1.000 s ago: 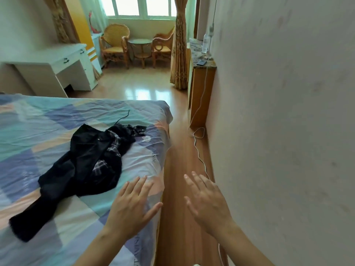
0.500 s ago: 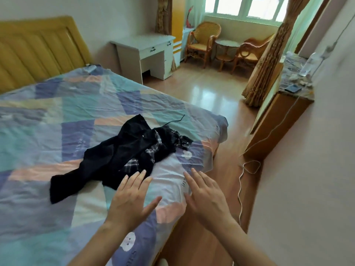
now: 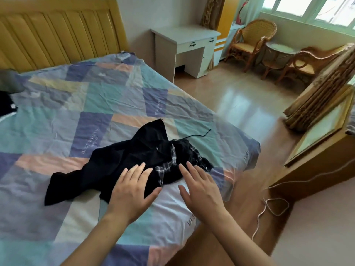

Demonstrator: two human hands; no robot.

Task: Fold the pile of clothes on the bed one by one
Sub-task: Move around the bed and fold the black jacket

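**Hands over the pile, nothing gripped yet**

Far left edge of frame: a dark garment (image 3: pixel 6 104) lies on the bed, cut off by the frame, can't tell what it is. Grey object above it, blurred, can't identify.

Bed (image 3: pixel 57 131) fills left and centre, patchwork sheet in teal, purple and peach, wrinkled. Yellow padded headboard (image 3: pixel 57 31) upper left.

Task item: pile of clothes (image 3: pixel 124 162) sits centre frame, near the bed's right-hand corner. Looks like a black garment with a black-and-white plaid shirt (image 3: pixel 167 166) tangled in it, drawcord (image 3: pixel 199 134) trailing out upper right. One sleeve or leg stretches toward lower left. Can't tell how many pieces are in it.

Left hand (image 3: pixel 132 191): fingers straight and slightly spread, thumb out, palm down over the pile's near edge. Contact vs. hover, can't tell. Right hand (image 3: pixel 201 189): same pose, fingers spread, fingertips at the pile's right edge by the plaid, palm over bare sheet. Neither pinches anything.

Handling, my read: light, soft, limp fabric, no fragility, will drape and drag neighbours with it. Pieces are interlocked, so separate first. Best hold is probably a collar, hem or shoulder seam on the top black layer, one hand each side, lift clear and shake. Watch the cord snagging.

Containers: none on the bed. White desk (image 3: pixel 184 45) upper centre has closed drawers, contents not visible. Rattan chairs (image 3: pixel 253 39) and small round table (image 3: pixel 279 49) upper right, curtain (image 3: pixel 322 93) at right, white cable (image 3: pixel 272 208) on the floor lower right.
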